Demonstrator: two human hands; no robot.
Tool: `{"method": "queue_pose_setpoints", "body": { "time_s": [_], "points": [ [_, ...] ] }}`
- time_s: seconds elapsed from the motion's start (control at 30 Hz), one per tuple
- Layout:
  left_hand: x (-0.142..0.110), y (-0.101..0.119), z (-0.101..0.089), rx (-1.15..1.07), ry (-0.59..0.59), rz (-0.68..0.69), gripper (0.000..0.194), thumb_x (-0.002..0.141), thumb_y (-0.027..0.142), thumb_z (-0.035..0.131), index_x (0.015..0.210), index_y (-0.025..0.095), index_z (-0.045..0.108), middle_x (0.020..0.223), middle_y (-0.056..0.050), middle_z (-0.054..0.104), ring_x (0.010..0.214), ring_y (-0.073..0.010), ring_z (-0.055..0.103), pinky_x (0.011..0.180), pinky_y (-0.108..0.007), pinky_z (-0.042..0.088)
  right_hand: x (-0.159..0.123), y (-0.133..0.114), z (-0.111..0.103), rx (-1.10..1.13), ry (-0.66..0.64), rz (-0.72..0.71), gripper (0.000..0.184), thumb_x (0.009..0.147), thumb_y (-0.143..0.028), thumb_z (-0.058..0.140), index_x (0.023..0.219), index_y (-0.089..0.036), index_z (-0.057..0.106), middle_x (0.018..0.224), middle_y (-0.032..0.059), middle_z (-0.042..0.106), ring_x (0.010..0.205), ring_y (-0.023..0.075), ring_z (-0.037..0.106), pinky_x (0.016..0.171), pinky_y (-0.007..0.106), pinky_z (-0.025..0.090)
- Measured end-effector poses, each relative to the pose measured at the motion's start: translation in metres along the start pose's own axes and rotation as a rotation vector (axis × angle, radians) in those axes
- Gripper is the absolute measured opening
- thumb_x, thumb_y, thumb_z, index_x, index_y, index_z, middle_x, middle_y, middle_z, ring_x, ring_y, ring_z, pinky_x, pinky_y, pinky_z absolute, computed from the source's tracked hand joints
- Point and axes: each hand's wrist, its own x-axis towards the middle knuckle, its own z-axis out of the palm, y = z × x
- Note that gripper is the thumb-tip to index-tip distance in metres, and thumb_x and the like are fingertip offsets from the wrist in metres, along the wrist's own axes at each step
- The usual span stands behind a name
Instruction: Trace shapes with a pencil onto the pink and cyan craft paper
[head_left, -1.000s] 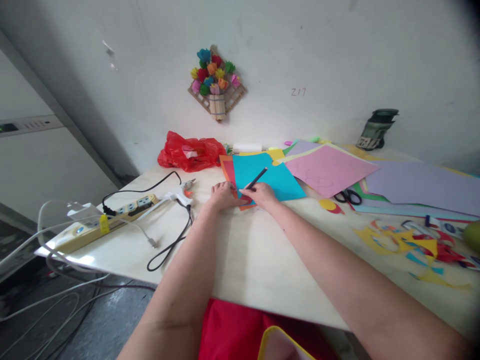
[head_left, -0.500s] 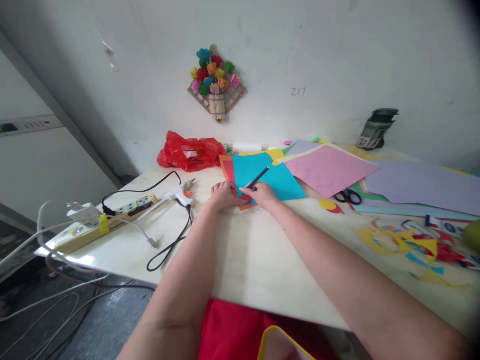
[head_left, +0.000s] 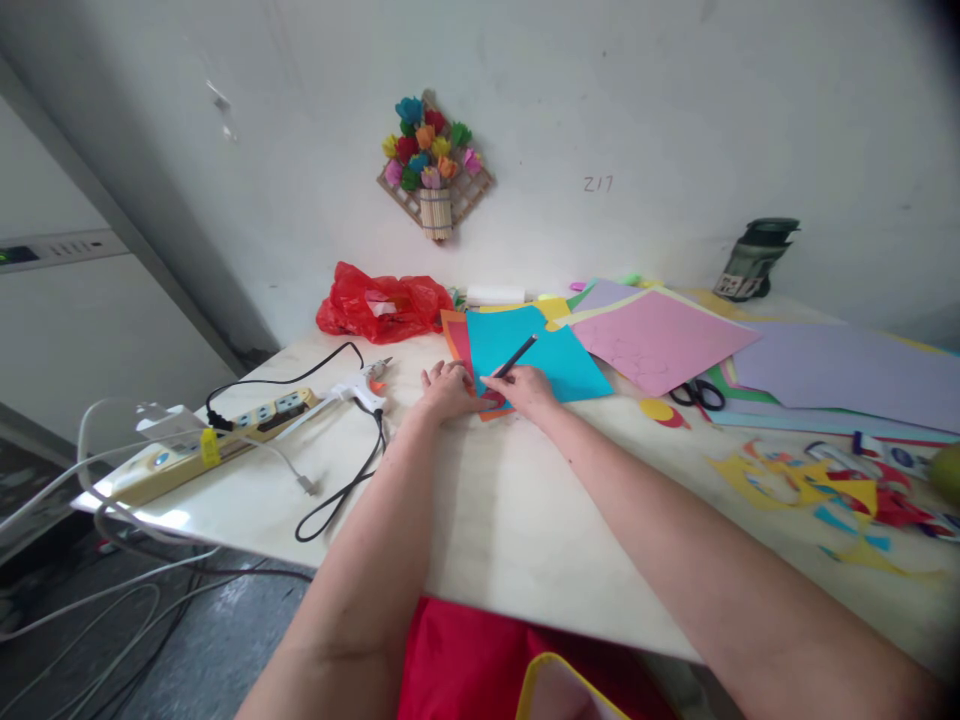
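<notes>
In my right hand (head_left: 529, 389) is a black pencil (head_left: 519, 354), slanting up to the right, its point low over the near left corner of a blue sheet of paper (head_left: 555, 350). My left hand (head_left: 449, 389) lies on the left edge of the paper, fingers spread and pressing down. Between the two hands shows a small dark red paper piece (head_left: 493, 400), partly hidden by fingers. Orange paper (head_left: 453, 325) and red paper (head_left: 460, 345) stick out from under the blue sheet. The pencil's point itself is too small to make out.
A glue gun (head_left: 360, 388) and a power strip (head_left: 225, 440) with cables lie left. Behind is a red plastic bag (head_left: 382, 305). To the right are pink paper (head_left: 660, 340), scissors (head_left: 697, 394), yellow paper scraps (head_left: 802, 480) and a dark bottle (head_left: 756, 260).
The view has shifted very slightly. Both hands and the pencil stay at nearly the same spot on the paper.
</notes>
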Motion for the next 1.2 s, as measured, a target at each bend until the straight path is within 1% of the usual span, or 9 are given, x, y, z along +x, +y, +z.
{"method": "queue_pose_setpoints", "body": {
  "time_s": [0.2,0.37,0.5,0.67,0.8,0.9,1.1,1.2],
  "points": [
    [0.0001,-0.0011,0.001,-0.031,-0.024,0.034,0.039,0.055,0.06,0.062,0.071,0.024,0.057,0.122,0.0,0.044,0.125,-0.0336,0.019,0.101,-0.051,0.009,0.0,0.0009,0.0012,-0.029,-0.005,-0.013,0.041,0.07,-0.059,0.048,0.079,-0.025,0.069,0.076,0.0032,0.069,0.075,0.0161,0.061,0.065,0.024,0.041],
    [-0.0026,0.0009,-0.0023,-0.071,-0.038,0.04,0.039,0.055,0.06,0.062,0.067,0.023,0.059,0.133,0.001,0.035,0.126,-0.0349,0.015,0.1,-0.054,0.006,0.0003,0.001,0.0018,-0.032,-0.003,-0.018,0.042,0.07,-0.059,0.048,0.08,-0.025,0.069,0.077,0.0036,0.069,0.076,0.0163,0.061,0.065,0.024,0.041],
    [-0.0047,0.0025,-0.0038,-0.101,-0.041,0.045,0.038,0.056,0.06,0.062,0.068,0.024,0.061,0.134,0.001,0.034,0.127,-0.0349,0.013,0.1,-0.056,0.004,0.0,0.0001,0.0013,-0.019,-0.013,-0.01,0.04,0.07,-0.058,0.049,0.08,-0.025,0.069,0.078,0.0038,0.069,0.077,0.0163,0.061,0.065,0.024,0.041],
    [-0.0026,0.0006,-0.0005,-0.129,-0.049,0.052,0.035,0.056,0.059,0.063,0.067,0.026,0.063,0.127,0.002,0.042,0.127,-0.0351,0.011,0.1,-0.056,0.004,-0.0002,-0.0015,0.0,-0.017,-0.017,-0.001,0.039,0.07,-0.057,0.05,0.081,-0.025,0.069,0.08,0.0042,0.069,0.081,0.0175,0.061,0.066,0.025,0.042],
    [0.0001,-0.0017,0.0033,-0.129,-0.038,0.05,0.034,0.056,0.059,0.062,0.067,0.026,0.064,0.131,0.004,0.038,0.127,-0.0355,0.013,0.098,-0.059,0.003,0.0002,-0.0012,-0.0004,-0.026,-0.021,-0.003,0.039,0.07,-0.057,0.05,0.081,-0.025,0.068,0.08,0.0041,0.069,0.081,0.0176,0.062,0.066,0.025,0.042],
    [-0.0005,-0.0009,0.0031,-0.122,-0.041,0.05,0.035,0.057,0.06,0.062,0.068,0.026,0.064,0.134,0.005,0.035,0.127,-0.0355,0.013,0.099,-0.057,0.004,0.0006,-0.0004,-0.0001,-0.038,-0.018,-0.008,0.036,0.071,-0.055,0.051,0.081,-0.025,0.068,0.081,0.0039,0.069,0.082,0.0176,0.062,0.067,0.025,0.042],
    [-0.0063,0.0043,-0.0034,-0.106,-0.057,0.052,0.039,0.056,0.062,0.061,0.079,0.03,0.063,0.136,0.005,0.033,0.127,-0.0341,0.015,0.098,-0.058,0.006,0.0011,0.0012,0.001,-0.044,-0.008,-0.012,0.033,0.071,-0.052,0.053,0.082,-0.026,0.068,0.081,0.0032,0.069,0.082,0.0174,0.062,0.067,0.025,0.043],
    [-0.0054,0.0021,-0.0025,-0.102,-0.056,0.044,0.039,0.056,0.063,0.06,0.08,0.032,0.063,0.136,0.007,0.032,0.127,-0.0329,0.015,0.098,-0.058,0.006,0.0014,0.0019,0.0012,-0.04,-0.009,-0.015,0.032,0.071,-0.052,0.053,0.082,-0.026,0.068,0.082,0.003,0.069,0.083,0.0168,0.062,0.067,0.024,0.043]
  ]
}}
